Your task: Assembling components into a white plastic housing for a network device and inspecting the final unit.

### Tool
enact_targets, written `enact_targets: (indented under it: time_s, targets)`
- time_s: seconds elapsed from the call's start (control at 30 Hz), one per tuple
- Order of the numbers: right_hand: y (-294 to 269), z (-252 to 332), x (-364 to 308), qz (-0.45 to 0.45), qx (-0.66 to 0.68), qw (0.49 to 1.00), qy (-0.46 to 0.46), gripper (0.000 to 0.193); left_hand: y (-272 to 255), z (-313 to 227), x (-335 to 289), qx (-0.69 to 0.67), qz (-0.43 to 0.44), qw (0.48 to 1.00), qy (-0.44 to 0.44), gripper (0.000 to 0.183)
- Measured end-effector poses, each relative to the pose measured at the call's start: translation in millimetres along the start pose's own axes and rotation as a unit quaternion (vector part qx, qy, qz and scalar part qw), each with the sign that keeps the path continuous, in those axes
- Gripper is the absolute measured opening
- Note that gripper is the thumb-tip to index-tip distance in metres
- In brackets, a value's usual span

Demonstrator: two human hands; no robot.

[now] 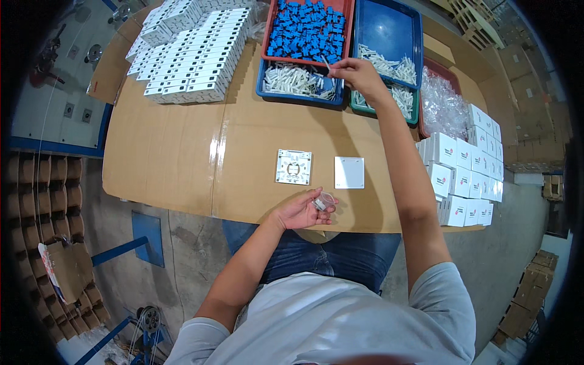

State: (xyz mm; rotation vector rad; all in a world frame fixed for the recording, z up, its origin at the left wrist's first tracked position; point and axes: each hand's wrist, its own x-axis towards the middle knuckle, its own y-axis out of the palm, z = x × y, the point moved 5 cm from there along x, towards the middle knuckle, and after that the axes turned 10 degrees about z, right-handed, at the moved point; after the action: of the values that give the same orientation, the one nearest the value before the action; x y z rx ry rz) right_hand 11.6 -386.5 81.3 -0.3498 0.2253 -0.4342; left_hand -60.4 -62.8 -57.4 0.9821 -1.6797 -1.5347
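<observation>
In my left hand (307, 210), near the table's front edge, lies a small clear plastic bag (323, 201) with small pale pieces inside; the fingers curl round it. My right hand (360, 74) reaches over the trays and pinches a thin white piece (326, 61). Under it is a blue tray (261, 91) of small white plastic pieces (292, 80). A red tray (265, 48) full of blue plastic pieces (307, 30) sits right behind. Between my hands lie a white square frame with a round centre (294, 167) and a plain white square plate (349, 173).
Stacked white boxes stand at the far left (194, 61) and right (465, 164). Another blue tray (389, 21) overlaps a green tray (415, 112), both with white pieces. A red bin holds clear plastic bags (441, 100). Cardboard (164, 152) covers the table.
</observation>
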Motion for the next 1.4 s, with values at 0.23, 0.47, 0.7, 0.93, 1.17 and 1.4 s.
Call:
enact_targets:
  time_s: [0.23, 0.47, 0.7, 0.93, 1.17, 1.4]
  targets:
    - [7.1, 24.5, -78.9, -0.001, 0.441, 0.896, -0.052, 0.020, 2.0, -0.4, 0.2, 0.014, 0.002, 1.000, 0.018, 0.061]
    - [8.0, 36.9, -127.6, -0.011, 0.486, 0.869, -0.092, 0.022, -10.4, -0.3, -5.6, 0.009, 0.002, 0.998, 0.066, 0.063]
    - [8.5, 44.9, -171.1, -0.018, 0.492, 0.864, -0.109, 0.021, -6.2, 4.6, -9.4, 0.010, 0.050, 0.991, 0.122, 0.061]
    - [40.3, 54.1, -211.4, -0.071, 0.360, 0.923, -0.120, 0.015, 19.9, -4.4, -3.3, -0.016, 0.037, 0.973, 0.229, 0.049]
    - [85.1, 53.4, -246.9, -0.083, 0.105, 0.989, -0.070, 0.017, 73.6, 5.7, -2.6, -0.085, 0.024, 0.961, 0.263, 0.051]
    - [103.4, 55.7, -246.1, -0.064, -0.003, 0.995, -0.082, 0.016, 83.8, 13.3, -3.0, -0.077, 0.006, 0.963, 0.258, 0.048]
